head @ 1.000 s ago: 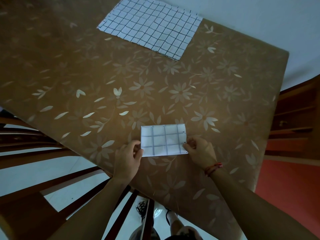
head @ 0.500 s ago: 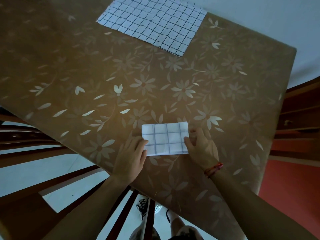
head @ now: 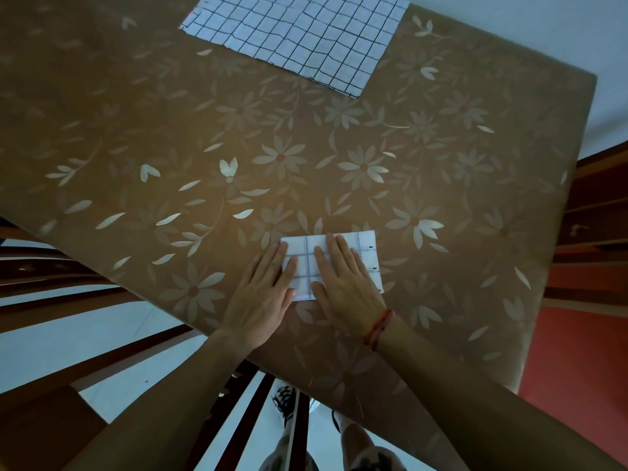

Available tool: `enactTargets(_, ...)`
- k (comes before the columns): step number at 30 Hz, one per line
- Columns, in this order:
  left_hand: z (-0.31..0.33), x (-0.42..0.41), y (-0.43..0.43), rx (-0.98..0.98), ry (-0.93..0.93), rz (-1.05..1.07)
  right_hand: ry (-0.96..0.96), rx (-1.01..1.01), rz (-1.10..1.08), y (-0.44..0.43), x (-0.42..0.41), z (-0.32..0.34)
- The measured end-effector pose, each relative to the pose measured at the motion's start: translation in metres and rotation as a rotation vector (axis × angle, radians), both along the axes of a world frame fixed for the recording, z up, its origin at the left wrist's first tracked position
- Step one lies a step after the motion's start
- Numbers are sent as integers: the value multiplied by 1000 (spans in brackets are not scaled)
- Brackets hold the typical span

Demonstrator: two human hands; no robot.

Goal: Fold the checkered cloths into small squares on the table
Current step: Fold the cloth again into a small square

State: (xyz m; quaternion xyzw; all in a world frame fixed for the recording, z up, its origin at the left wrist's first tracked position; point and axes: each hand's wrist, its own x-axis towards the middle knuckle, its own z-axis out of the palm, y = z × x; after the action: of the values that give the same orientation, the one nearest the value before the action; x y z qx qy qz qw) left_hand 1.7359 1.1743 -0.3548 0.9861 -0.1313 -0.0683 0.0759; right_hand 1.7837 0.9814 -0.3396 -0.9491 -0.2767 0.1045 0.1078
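Note:
A small folded checkered cloth lies near the front edge of the brown flowered table. My left hand rests flat with its fingertips on the cloth's left part. Over the cloth's middle, my right hand presses palm down, fingers spread; a red string is tied at its wrist. Both hands are flat and hold nothing. A second checkered cloth, larger and spread out, lies at the far edge of the table, partly cut off by the frame.
Dark wooden chair slats stand under the table's front left. A wooden shelf unit and red floor are to the right. My feet in shoes show below the table edge.
Both hands let go of the folded cloth's side edges and moved inward onto it, flattening palm down. The view shifted slightly closer.

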Motion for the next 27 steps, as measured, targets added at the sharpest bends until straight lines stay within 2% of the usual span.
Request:
enactTargets(8, 0, 2, 1, 46, -3, 8, -15, -4, 110, 27, 3, -7)
enactTargets(13, 0, 1, 1, 68, -1, 5, -3, -35, 91, 27, 3, -16)
enactTargets(27, 1, 2, 2, 39, 14, 18, -1, -237, -5, -73, 19, -13)
